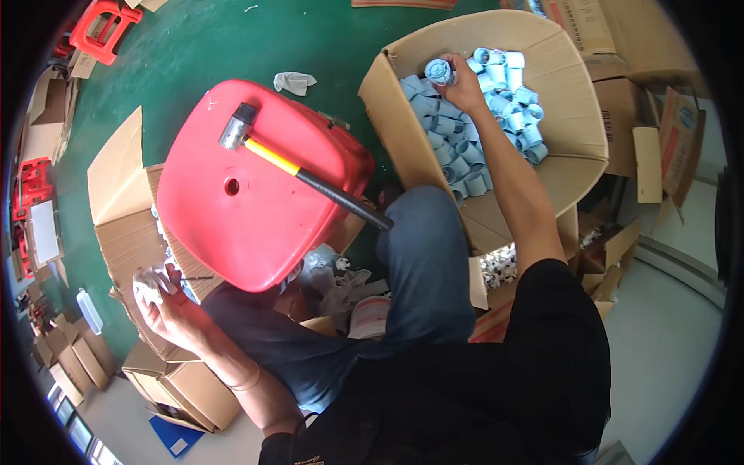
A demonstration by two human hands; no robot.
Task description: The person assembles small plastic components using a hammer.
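Observation:
Out to the left, my left hand (172, 316) is closed around a crumpled white cloth (147, 283). A thin dark rod (195, 278) sticks out from the same hand, its kind unclear. Over a large cardboard box (577, 108) at the upper right, my right hand (465, 87) grips a light blue plastic cup-shaped piece (439, 72), its round end turned upward. Many similar blue pieces (511, 116) lie loose in that box. Between my arms stands a red plastic stool (201, 217). Across its seat lies a hammer (298, 170) with a yellow and black handle.
An open carton (128, 232) stands left of the stool, partly hidden by it. Plastic bags (341, 283) and a white bucket (368, 316) sit near my legs. A white scrap (294, 83) lies on the green floor. More cartons (190, 387) and red stools (105, 31) surround me.

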